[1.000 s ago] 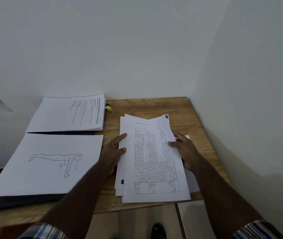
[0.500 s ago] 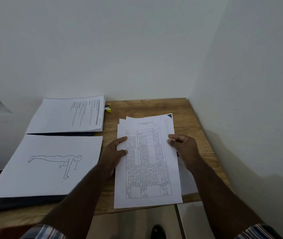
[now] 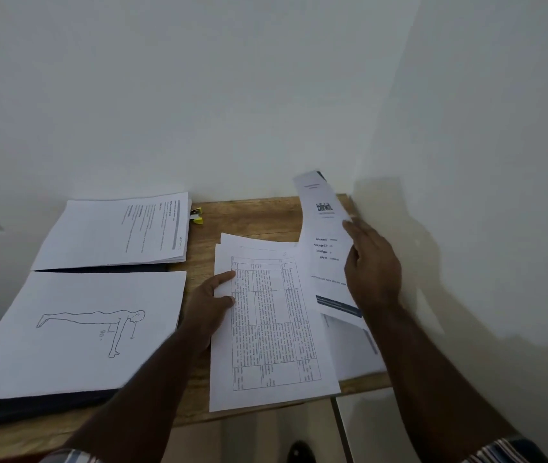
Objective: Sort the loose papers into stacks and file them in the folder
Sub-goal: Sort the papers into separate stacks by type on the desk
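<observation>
A loose stack of papers (image 3: 272, 329), topped by a sheet printed with a table, lies on the wooden table (image 3: 249, 218). My left hand (image 3: 210, 304) holds the stack's left edge, thumb on top. My right hand (image 3: 371, 269) holds a printed sheet with a logo (image 3: 324, 238) lifted and tilted up at the right, beside the wall. An open dark folder (image 3: 15, 412) lies at the left, carrying a stack with a figure drawing (image 3: 82, 329) in front and a stack of text pages (image 3: 115, 232) behind.
A small yellow and black clip (image 3: 196, 215) sits at the back by the text pages. White walls close the table's back and right sides. More sheets (image 3: 359, 355) lie under my right forearm. A dark shoe (image 3: 301, 452) shows on the floor below.
My right hand has pulled the logo sheet out from the stack and raised it to the right. My left hand stays on the stack's left edge.
</observation>
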